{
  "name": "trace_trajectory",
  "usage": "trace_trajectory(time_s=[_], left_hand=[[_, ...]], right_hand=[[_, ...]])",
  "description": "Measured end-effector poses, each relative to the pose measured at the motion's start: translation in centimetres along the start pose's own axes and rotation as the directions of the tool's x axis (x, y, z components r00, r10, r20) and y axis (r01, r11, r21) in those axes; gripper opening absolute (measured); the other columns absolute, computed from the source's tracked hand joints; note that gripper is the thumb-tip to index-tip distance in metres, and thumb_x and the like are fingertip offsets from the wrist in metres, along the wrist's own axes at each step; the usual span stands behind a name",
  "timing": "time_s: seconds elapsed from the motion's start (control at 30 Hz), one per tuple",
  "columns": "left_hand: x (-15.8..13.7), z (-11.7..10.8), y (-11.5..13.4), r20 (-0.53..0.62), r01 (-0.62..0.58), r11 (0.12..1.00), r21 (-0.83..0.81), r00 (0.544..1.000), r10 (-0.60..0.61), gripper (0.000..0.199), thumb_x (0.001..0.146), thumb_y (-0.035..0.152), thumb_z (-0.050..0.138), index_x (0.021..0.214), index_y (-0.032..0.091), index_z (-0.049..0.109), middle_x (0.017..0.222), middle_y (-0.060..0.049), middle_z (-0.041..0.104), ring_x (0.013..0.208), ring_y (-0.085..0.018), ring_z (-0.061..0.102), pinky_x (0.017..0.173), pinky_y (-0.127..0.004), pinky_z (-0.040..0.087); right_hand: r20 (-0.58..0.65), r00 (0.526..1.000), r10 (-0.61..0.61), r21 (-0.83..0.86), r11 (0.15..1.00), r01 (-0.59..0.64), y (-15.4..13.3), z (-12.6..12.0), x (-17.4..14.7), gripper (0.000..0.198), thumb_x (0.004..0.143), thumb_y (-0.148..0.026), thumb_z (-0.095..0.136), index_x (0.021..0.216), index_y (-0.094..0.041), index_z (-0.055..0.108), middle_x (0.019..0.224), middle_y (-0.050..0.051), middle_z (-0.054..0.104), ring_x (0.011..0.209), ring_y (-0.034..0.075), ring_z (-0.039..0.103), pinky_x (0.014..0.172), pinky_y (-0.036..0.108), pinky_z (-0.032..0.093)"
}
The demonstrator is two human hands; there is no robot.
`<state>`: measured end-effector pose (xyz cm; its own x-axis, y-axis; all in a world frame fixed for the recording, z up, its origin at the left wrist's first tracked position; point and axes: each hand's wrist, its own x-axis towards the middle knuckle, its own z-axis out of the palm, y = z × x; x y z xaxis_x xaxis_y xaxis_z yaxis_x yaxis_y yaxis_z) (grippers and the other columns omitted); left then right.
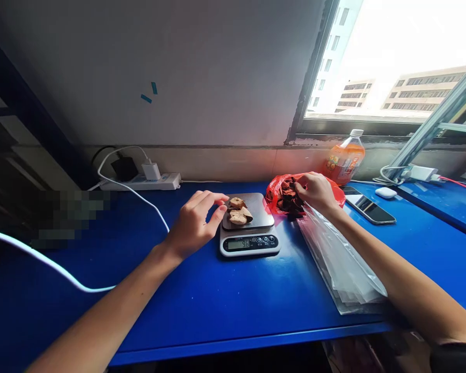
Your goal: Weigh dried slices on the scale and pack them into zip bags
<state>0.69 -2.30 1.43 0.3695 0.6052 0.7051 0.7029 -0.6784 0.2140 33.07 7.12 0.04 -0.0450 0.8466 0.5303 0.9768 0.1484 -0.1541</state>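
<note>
My left hand (196,220) is at the left edge of a digital kitchen scale (250,243), thumb and forefinger apart with nothing between them. Several pale tan dried slices (239,216) with brown edges lie on the scale's metal plate; the display seems to read 9.6. To the right, a red plastic bag (336,194) stands open, full of dark reddish-brown dried pieces (289,197). My right hand (316,190) reaches into it with curled fingers, closed on the dried pieces; its fingertips are partly hidden. Clear plastic bags (344,264) lie stacked under my right forearm.
An orange drink bottle (345,158) stands behind the red bag. A phone (368,204) and a white earbud case (386,192) lie at right. A power strip (155,181) with chargers sits along the wall, and a white cable (50,264) crosses the blue table (202,311) at left.
</note>
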Motion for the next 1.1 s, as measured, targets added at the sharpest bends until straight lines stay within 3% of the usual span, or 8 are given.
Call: trace_trajectory(time_s=[0.07, 0.17, 0.33, 0.53, 0.8, 0.93, 1.1], left_hand=[[0.0, -0.3, 0.6, -0.016, -0.031, 1.000, -0.001, 0.999, 0.031, 0.018, 0.096, 0.022, 0.050, 0.105, 0.016, 0.065, 0.096, -0.005, 0.071, 0.091, -0.020, 0.064, 0.083, -0.033, 0.052], [-0.1, -0.4, 1.2, -0.026, -0.092, 0.996, -0.011, 0.995, 0.092, 0.017, 0.096, 0.019, 0.050, 0.105, 0.016, 0.064, 0.096, -0.005, 0.070, 0.090, -0.019, 0.063, 0.083, -0.032, 0.051], [-0.3, 0.1, 1.3, 0.004, -0.134, 0.991, -0.031, 0.991, 0.134, 0.016, 0.096, 0.018, 0.051, 0.104, 0.015, 0.064, 0.096, -0.006, 0.070, 0.089, -0.020, 0.062, 0.083, -0.032, 0.051], [-0.3, 0.3, 1.1, 0.031, -0.138, 0.990, -0.037, 0.990, 0.140, 0.016, 0.097, 0.019, 0.050, 0.101, 0.014, 0.065, 0.096, -0.006, 0.071, 0.088, -0.020, 0.062, 0.080, -0.033, 0.051], [-0.2, 0.3, 1.3, 0.049, -0.149, 0.988, -0.046, 0.987, 0.151, 0.015, 0.097, 0.019, 0.050, 0.098, 0.015, 0.065, 0.092, -0.005, 0.071, 0.085, -0.019, 0.062, 0.079, -0.032, 0.051], [-0.2, 0.4, 1.2, 0.048, -0.154, 0.987, -0.047, 0.987, 0.156, 0.015, 0.097, 0.019, 0.050, 0.097, 0.016, 0.065, 0.091, -0.004, 0.071, 0.084, -0.018, 0.062, 0.078, -0.032, 0.051], [-0.2, 0.4, 1.0, 0.070, -0.161, 0.986, -0.047, 0.984, 0.164, 0.014, 0.097, 0.018, 0.051, 0.097, 0.016, 0.065, 0.091, -0.004, 0.071, 0.084, -0.018, 0.062, 0.077, -0.032, 0.050]], right_hand=[[-0.155, 0.988, -0.013, 0.138, 0.990, 0.034, -0.2, -0.3, -0.3, 0.015, 0.085, -0.028, 0.052, 0.078, -0.019, 0.062, 0.088, 0.012, 0.072, 0.079, 0.023, 0.064, 0.069, 0.032, 0.045], [-0.332, 0.943, -0.016, 0.336, 0.932, 0.134, -1.2, -0.8, -1.1, 0.011, 0.086, -0.029, 0.051, 0.086, -0.021, 0.058, 0.081, 0.008, 0.071, 0.065, 0.020, 0.062, 0.061, 0.029, 0.044], [-0.339, 0.930, -0.144, 0.352, 0.897, 0.268, -3.7, -0.7, -2.9, 0.011, 0.091, -0.029, 0.048, 0.093, -0.022, 0.056, 0.065, 0.002, 0.066, 0.055, 0.017, 0.059, 0.054, 0.026, 0.040], [-0.412, 0.883, -0.226, 0.362, 0.848, 0.386, -5.1, 0.1, -3.8, 0.011, 0.091, -0.021, 0.049, 0.097, -0.021, 0.059, 0.085, 0.006, 0.073, 0.064, 0.016, 0.064, 0.061, 0.027, 0.047], [-0.464, 0.830, -0.308, 0.285, 0.835, 0.470, -5.1, 0.8, -4.1, 0.017, 0.094, -0.016, 0.048, 0.091, -0.021, 0.063, 0.086, 0.006, 0.069, 0.073, 0.017, 0.064, 0.063, 0.028, 0.049], [-0.468, 0.825, -0.318, 0.284, 0.829, 0.481, -5.1, 1.0, -4.3, 0.018, 0.095, -0.017, 0.048, 0.093, -0.022, 0.065, 0.087, 0.006, 0.069, 0.074, 0.017, 0.065, 0.065, 0.028, 0.051], [-0.507, 0.828, -0.239, 0.323, 0.838, 0.440, -5.1, 1.3, -4.4, 0.020, 0.094, -0.021, 0.052, 0.110, -0.020, 0.062, 0.089, 0.006, 0.070, 0.074, 0.019, 0.066, 0.066, 0.032, 0.055]])
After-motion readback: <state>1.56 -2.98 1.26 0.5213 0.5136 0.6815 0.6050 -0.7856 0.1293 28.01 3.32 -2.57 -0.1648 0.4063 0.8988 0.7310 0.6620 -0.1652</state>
